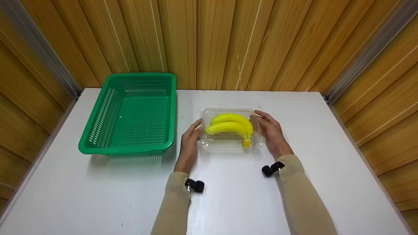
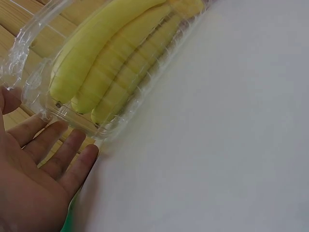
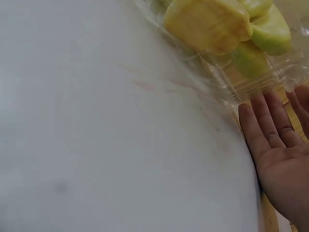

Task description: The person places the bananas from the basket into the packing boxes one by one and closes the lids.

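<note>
A clear plastic clamshell box (image 1: 225,143) with a bunch of yellow bananas (image 1: 228,127) inside is between the two hands. Three banana tips (image 2: 91,82) face the left hand in the left wrist view, while the thick stem (image 3: 207,24) shows in the right wrist view. My left hand (image 1: 189,147) touches the box's left end, its fingers extended and its thumb by the rim. At the opposite end, my right hand (image 1: 272,132) touches the box with nearly straight fingers. I cannot tell whether the lid is fully closed.
A green perforated plastic basket (image 1: 171,130) stands on the white table (image 1: 228,195), left of the box. Wood-patterned panels (image 1: 215,45) rise behind the table and along both sides. Small black cameras are worn on both wrists.
</note>
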A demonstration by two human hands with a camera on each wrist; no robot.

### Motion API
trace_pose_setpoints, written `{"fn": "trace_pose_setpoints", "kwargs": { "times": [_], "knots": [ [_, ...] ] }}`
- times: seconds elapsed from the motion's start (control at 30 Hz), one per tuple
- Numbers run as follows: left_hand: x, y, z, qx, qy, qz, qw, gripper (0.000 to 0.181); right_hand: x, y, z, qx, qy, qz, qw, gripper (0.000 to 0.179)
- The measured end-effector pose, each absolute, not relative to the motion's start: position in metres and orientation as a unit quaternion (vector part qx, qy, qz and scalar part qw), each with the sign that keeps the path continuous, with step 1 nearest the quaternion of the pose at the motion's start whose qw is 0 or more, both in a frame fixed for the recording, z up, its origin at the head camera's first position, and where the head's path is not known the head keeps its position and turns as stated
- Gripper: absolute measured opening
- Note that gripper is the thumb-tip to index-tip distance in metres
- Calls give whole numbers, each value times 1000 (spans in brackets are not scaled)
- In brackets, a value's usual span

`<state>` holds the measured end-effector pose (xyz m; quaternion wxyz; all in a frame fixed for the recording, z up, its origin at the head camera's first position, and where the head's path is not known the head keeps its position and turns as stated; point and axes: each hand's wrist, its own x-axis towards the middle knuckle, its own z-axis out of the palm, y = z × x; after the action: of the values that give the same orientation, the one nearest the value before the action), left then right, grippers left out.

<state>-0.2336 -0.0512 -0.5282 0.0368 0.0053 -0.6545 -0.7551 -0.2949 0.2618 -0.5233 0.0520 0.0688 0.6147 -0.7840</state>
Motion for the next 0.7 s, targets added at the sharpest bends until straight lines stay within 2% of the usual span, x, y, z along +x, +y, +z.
{"fn": "trace_pose_setpoints", "kwargs": {
  "times": [0.3,0.47,0.7],
  "knots": [
    [-232,-52,-528,10,-655,-755,24,50,-283,275,-510,11,709,-703,48,53],
    [-231,-51,-529,16,-655,-755,22,50,-270,281,-504,-4,753,-653,76,56],
    [-231,-50,-530,25,-644,-765,11,52,-257,291,-502,-23,745,-658,107,58]
  ]
}}
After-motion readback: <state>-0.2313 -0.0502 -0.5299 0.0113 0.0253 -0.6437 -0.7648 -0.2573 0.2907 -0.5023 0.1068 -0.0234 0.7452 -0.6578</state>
